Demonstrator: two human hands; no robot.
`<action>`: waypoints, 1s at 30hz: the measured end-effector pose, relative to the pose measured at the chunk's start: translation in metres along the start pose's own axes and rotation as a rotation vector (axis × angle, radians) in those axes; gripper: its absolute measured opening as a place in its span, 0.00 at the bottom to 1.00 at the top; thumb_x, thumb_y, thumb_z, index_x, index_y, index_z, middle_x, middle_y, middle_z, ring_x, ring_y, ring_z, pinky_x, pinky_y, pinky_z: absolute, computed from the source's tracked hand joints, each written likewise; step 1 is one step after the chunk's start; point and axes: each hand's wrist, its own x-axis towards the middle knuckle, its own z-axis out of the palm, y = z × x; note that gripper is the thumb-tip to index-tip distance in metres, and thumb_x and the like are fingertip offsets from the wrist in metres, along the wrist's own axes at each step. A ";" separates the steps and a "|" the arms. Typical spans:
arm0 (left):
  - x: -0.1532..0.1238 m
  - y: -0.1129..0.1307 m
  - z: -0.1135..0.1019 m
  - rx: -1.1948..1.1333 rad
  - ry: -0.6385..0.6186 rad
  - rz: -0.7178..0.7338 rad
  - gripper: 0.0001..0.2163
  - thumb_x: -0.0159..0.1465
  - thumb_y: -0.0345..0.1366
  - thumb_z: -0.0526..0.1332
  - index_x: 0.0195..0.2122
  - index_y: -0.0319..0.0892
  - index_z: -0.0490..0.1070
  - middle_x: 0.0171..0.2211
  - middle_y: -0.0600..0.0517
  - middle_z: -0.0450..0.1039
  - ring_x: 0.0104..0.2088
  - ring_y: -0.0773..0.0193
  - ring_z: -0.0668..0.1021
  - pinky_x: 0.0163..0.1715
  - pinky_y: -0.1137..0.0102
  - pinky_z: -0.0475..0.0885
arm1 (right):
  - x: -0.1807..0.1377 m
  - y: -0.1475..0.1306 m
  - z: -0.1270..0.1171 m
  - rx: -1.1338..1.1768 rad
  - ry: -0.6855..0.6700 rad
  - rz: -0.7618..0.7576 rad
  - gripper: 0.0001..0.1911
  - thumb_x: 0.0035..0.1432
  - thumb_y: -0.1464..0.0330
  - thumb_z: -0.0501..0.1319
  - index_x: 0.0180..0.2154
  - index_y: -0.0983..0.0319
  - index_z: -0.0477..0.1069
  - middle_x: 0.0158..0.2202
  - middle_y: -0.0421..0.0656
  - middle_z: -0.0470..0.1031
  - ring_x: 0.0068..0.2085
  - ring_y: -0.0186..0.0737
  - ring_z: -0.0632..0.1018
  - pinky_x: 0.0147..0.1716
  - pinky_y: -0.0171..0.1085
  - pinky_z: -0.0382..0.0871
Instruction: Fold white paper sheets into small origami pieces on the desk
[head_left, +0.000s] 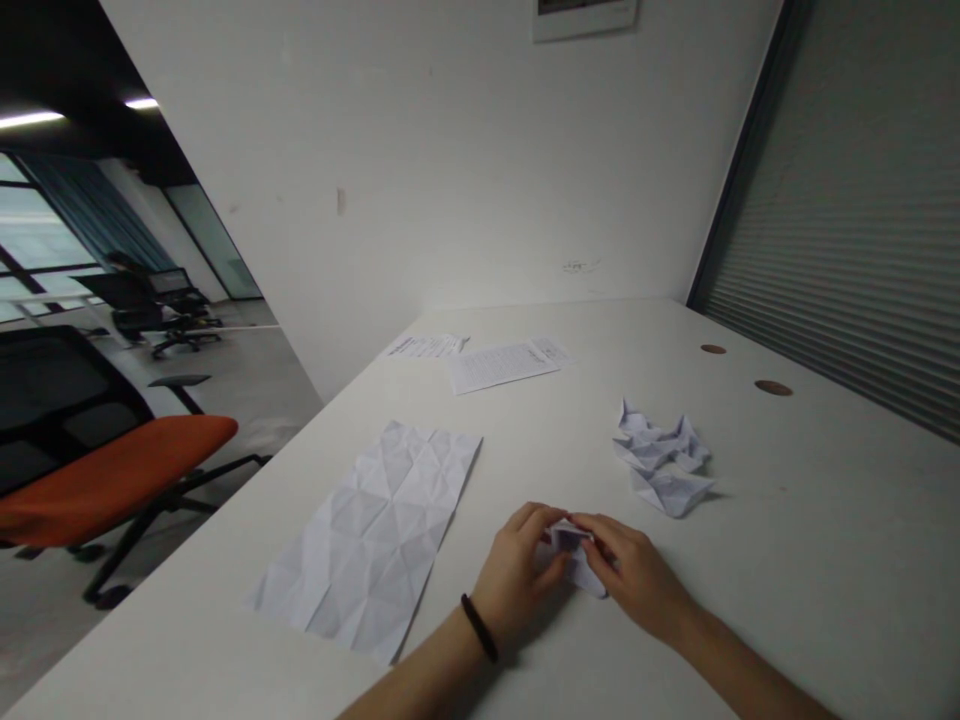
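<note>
Between my two hands is a small folded piece of white paper [583, 572], just above or on the tabletop near the front. My left hand [520, 560], with a dark band on its wrist, pinches the paper's left side between thumb and fingers. From the right, my right hand [637, 572] grips its other side, thumb and fingertips closed on it. Parts of the paper are hidden behind the fingers. A large creased sheet [375, 535], covered in triangular fold lines, lies flat to the left. Beyond my right hand sit several folded paper pieces [664, 455] in a loose cluster.
Printed sheets [506, 366] lie farther back on the white table [795, 560]. Two round brown holes [773, 388] are near its right edge, beside a blind-covered window [847, 220]. A white wall stands behind. An orange-seated chair [127, 470] is on the left.
</note>
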 end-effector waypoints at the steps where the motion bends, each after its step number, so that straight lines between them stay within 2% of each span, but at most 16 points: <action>1: 0.000 0.001 0.001 -0.002 0.012 0.023 0.18 0.53 0.21 0.57 0.44 0.42 0.64 0.40 0.49 0.68 0.40 0.63 0.72 0.40 0.69 0.69 | 0.000 0.001 0.001 0.026 0.014 0.020 0.15 0.56 0.74 0.50 0.44 0.61 0.66 0.41 0.46 0.74 0.41 0.40 0.75 0.41 0.38 0.70; 5: 0.000 -0.003 0.004 0.030 0.006 0.144 0.18 0.53 0.18 0.53 0.43 0.41 0.66 0.40 0.49 0.70 0.42 0.64 0.72 0.44 0.68 0.68 | 0.001 0.004 0.001 0.063 0.020 0.026 0.16 0.52 0.78 0.49 0.40 0.61 0.68 0.39 0.45 0.74 0.41 0.40 0.75 0.42 0.40 0.69; 9: 0.001 -0.010 0.000 0.133 -0.070 0.204 0.14 0.59 0.22 0.53 0.43 0.42 0.70 0.39 0.48 0.73 0.39 0.64 0.73 0.41 0.69 0.70 | 0.002 0.007 -0.005 -0.045 -0.026 -0.029 0.15 0.49 0.79 0.52 0.36 0.61 0.72 0.42 0.47 0.73 0.45 0.42 0.72 0.47 0.42 0.66; 12: 0.000 -0.011 -0.009 0.273 -0.183 0.198 0.12 0.58 0.26 0.57 0.41 0.43 0.72 0.42 0.49 0.73 0.41 0.61 0.73 0.43 0.67 0.69 | 0.000 0.008 -0.012 -0.160 -0.120 -0.093 0.18 0.48 0.80 0.54 0.39 0.60 0.74 0.44 0.47 0.73 0.47 0.43 0.70 0.48 0.44 0.65; 16: -0.001 -0.011 -0.018 0.437 -0.291 0.192 0.11 0.56 0.32 0.62 0.41 0.47 0.73 0.49 0.50 0.68 0.49 0.55 0.69 0.48 0.60 0.65 | -0.004 0.009 -0.017 -0.279 -0.185 -0.161 0.20 0.50 0.78 0.56 0.44 0.57 0.72 0.48 0.46 0.71 0.50 0.45 0.67 0.51 0.48 0.60; 21: -0.003 -0.010 -0.016 0.461 -0.275 0.120 0.12 0.55 0.34 0.63 0.41 0.49 0.73 0.48 0.50 0.67 0.47 0.56 0.69 0.46 0.62 0.66 | -0.003 0.009 -0.017 -0.300 -0.190 -0.168 0.16 0.51 0.71 0.61 0.44 0.57 0.72 0.48 0.47 0.71 0.50 0.46 0.68 0.51 0.49 0.61; 26: -0.002 -0.008 -0.012 0.420 -0.242 0.066 0.09 0.54 0.35 0.65 0.37 0.47 0.75 0.41 0.49 0.69 0.40 0.59 0.72 0.41 0.66 0.68 | 0.000 0.010 -0.016 -0.245 -0.179 -0.171 0.09 0.51 0.69 0.63 0.37 0.58 0.75 0.43 0.46 0.74 0.45 0.43 0.71 0.46 0.44 0.65; 30: -0.001 -0.010 -0.012 0.353 -0.225 0.056 0.07 0.56 0.34 0.63 0.36 0.45 0.75 0.38 0.49 0.69 0.37 0.62 0.73 0.39 0.69 0.69 | 0.002 0.010 -0.015 -0.195 -0.156 -0.158 0.06 0.52 0.68 0.63 0.34 0.58 0.76 0.40 0.45 0.75 0.43 0.43 0.72 0.43 0.42 0.66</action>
